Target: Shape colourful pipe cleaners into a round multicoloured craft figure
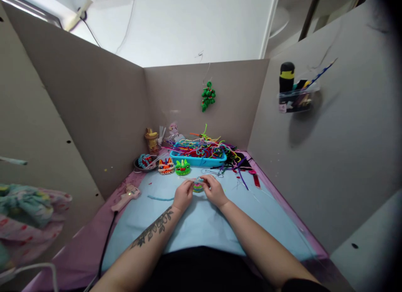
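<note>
Over the middle of the blue table cover, my left hand (pixel 184 194) and my right hand (pixel 215 190) meet with fingers pinched. Between them they grip a small multicoloured pipe cleaner piece (pixel 197 187), with green, yellow and pinkish bands and a pale blue strand on top. My fingers partly hide it, so its exact shape is unclear. A loose light blue pipe cleaner (pixel 160 198) lies left of my left hand. Just beyond my hands sit an orange-and-white pipe cleaner animal head (pixel 166 166) and a green one (pixel 182 167).
A blue basket (pixel 199 161) overflows with pipe cleaners at the back. The hot glue gun (pixel 125 198) rests at left, its cord running forward. Scissors (pixel 216 172) and a red-handled tool (pixel 256 179) lie right. Grey panels enclose the table; a green ornament (pixel 208 96) hangs behind.
</note>
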The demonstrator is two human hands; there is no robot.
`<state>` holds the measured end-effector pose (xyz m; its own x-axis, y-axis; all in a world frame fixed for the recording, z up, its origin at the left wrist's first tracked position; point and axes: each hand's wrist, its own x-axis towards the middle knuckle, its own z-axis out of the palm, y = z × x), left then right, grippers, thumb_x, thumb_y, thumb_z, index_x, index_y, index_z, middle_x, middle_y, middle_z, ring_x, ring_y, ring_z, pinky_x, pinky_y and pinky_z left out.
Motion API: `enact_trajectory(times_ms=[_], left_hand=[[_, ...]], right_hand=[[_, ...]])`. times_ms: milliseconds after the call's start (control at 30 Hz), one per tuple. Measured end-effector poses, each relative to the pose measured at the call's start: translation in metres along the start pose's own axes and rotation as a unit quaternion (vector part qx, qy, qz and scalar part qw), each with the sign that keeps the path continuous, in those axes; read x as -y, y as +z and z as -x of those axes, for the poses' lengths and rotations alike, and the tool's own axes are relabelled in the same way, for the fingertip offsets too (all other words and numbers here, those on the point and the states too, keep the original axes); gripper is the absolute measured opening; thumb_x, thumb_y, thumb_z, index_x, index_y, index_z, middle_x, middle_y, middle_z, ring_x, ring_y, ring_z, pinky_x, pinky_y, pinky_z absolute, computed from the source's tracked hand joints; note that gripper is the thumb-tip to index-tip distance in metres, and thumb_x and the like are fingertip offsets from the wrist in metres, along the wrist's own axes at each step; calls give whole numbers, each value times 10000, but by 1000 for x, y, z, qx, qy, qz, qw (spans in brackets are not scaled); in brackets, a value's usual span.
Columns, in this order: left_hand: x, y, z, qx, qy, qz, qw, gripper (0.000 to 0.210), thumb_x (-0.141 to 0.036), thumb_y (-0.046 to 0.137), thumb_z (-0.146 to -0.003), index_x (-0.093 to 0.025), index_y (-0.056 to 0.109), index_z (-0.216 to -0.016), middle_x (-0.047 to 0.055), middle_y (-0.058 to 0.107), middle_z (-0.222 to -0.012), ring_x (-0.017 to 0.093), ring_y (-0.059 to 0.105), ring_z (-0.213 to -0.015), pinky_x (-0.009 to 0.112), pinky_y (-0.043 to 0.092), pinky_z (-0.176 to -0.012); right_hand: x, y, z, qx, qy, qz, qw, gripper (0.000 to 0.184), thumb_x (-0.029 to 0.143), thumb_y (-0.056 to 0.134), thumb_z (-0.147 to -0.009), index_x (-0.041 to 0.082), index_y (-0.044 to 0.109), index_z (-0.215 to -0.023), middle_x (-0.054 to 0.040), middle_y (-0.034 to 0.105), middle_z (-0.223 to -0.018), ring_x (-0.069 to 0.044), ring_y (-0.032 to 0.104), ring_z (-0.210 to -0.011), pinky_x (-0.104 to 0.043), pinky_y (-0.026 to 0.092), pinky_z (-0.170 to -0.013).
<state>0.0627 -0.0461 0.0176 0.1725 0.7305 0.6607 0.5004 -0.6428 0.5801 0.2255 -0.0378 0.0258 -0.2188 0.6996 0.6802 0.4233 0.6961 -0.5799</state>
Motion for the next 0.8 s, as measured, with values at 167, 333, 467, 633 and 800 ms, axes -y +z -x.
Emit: enact_trajectory(times_ms=[167,333,467,633,800], left_hand=[[5,0,0,8,1,-2,1000,240,-187,416,-855,-159,619,-978,86,646,-950,167,590,-922,327,472,-844],[7,0,2,26,6,-9,1000,260,-171,404,-855,-169,618,-1003,82,646,-950,163,592,-919,324,478,-832],[8,0,2,36,15,-17,999,270,-165,409,-848,-168,614,-1024,82,650,-963,163,596,-918,323,484,-827],[4,1,4,44,11,-38,998,272,-195,419,-850,-177,605,-1049,88,656,-1003,174,599,-929,327,477,-841],[-3,0,6,61,4,-61,996,287,-260,464,-832,-163,595,-1068,95,666,-975,185,613,-849,313,482,-775]], right_hand=[[0,-1,1,-13,-18,-10,1000,258,203,430,-835,221,564,-1054,-75,572,-941,-204,530,-873,-358,442,-787],[1,-2,1,-9,-11,-26,1000,275,211,436,-834,233,581,-1067,-76,594,-959,-215,528,-923,-389,434,-827],[2,-2,1,-18,1,-54,998,240,228,455,-832,239,614,-1011,-66,603,-898,-211,537,-881,-384,443,-807],[3,-2,0,-27,-5,-43,999,201,246,457,-846,243,626,-956,-54,583,-855,-200,540,-849,-354,446,-791],[0,0,4,5,-9,71,997,256,196,421,-854,231,605,-1028,-72,569,-926,-197,548,-866,-320,442,-787]])
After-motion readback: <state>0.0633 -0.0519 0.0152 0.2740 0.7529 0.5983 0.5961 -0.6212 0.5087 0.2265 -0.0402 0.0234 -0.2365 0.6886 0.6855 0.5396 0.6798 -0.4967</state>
